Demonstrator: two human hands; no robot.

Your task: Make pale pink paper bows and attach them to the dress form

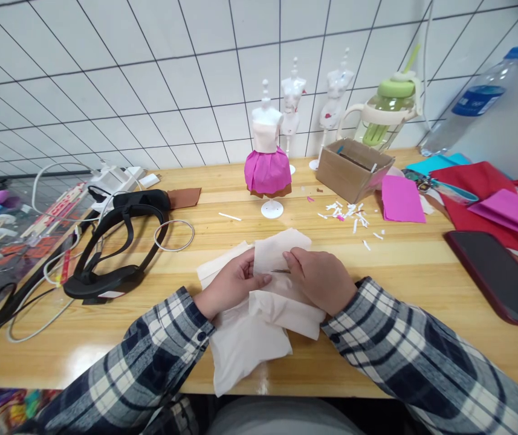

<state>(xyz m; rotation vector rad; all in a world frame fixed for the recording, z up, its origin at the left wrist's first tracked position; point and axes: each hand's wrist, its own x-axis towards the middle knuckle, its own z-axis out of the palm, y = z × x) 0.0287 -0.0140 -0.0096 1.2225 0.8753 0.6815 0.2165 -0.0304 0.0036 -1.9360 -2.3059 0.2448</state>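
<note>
Holding creased off-white paper (252, 341), both hands (281, 275)

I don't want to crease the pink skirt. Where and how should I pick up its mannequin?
Probably by the slim neck post of the front mannequin, pinched from above: it stands upright, the post is uncovered, and the pink skirt flares well below.

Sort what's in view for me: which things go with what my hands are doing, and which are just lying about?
In use, or likely to be:
- pale sheets, in your left hand
- thin metal tool, at your right hand
- pink-skirted dress form, probably

Seemingly just lying about:
- phone
- water bottle
- black headset
</note>
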